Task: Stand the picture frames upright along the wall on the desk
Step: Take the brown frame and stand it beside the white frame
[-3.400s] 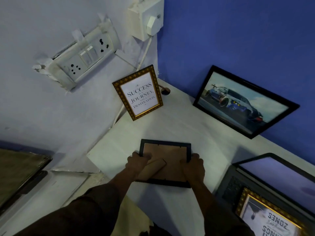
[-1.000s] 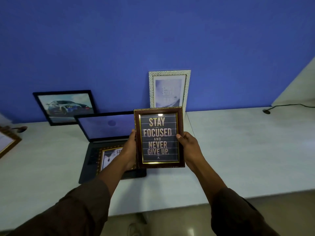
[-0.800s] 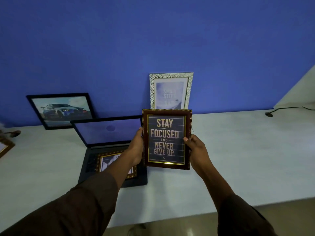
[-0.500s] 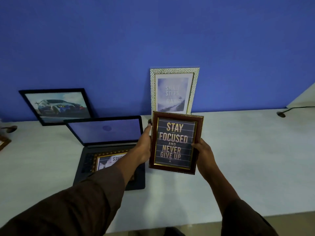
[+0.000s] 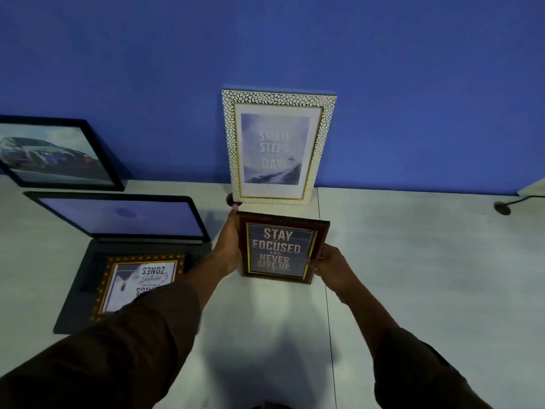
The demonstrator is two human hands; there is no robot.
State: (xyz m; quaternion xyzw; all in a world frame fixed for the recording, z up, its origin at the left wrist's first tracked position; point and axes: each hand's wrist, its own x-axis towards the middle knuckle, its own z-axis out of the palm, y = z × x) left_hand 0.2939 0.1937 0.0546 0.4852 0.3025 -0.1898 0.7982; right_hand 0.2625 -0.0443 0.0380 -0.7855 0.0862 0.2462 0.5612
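Blue wall, pale desk (image 5: 413,276), both hands' fingers (image 5: 233,231) clasping ribbed brown rect. frame (image 5: 281,249)

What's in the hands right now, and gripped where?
The brown frame, held by both side edges: left hand on its left edge, right hand on its right edge near the bottom.

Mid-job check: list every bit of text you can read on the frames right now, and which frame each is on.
"STAY FOCUSED AND NEVER GIVE UP": brown frame, held by the left hand and right hand.
"SMALL STEPS ... DAY": white pebbled frame leaning on the wall; the small middle word is too faint to read.
"ZONES", upside down: gold-edged frame lying on the laptop; the script and lower lines are blurred.
Car picture: no readable text.
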